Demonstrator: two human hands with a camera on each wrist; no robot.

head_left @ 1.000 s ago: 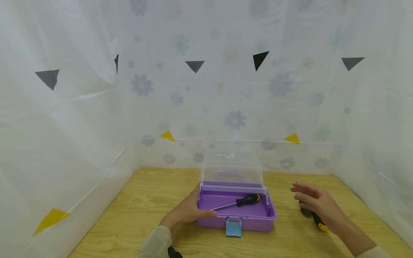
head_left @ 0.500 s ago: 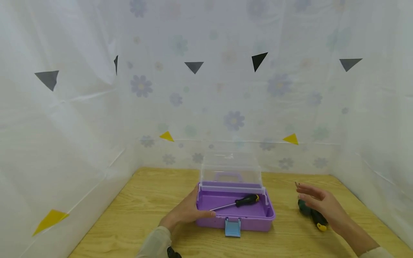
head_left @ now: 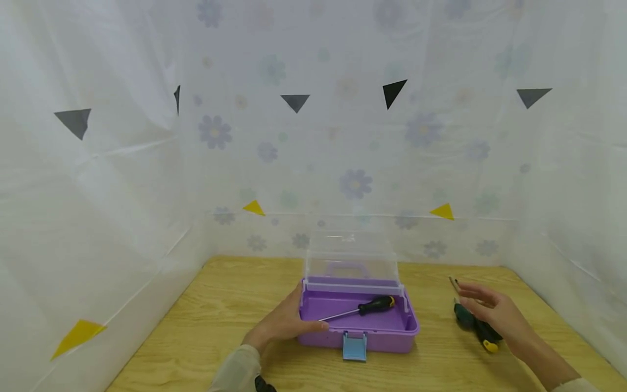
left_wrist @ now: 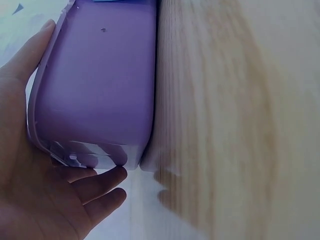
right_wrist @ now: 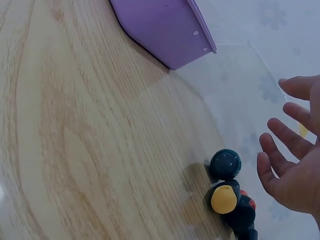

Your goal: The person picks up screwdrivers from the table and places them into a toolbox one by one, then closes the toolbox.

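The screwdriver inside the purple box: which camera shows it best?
The head view: the screwdriver lies whole in the open purple box. Both wrist views show only the box's outside, so it is hidden there.

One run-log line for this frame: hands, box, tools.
left hand: rests on purple toolbox side | lid: open | screwdriver: inside box | right hand: open, above loose screwdrivers on table
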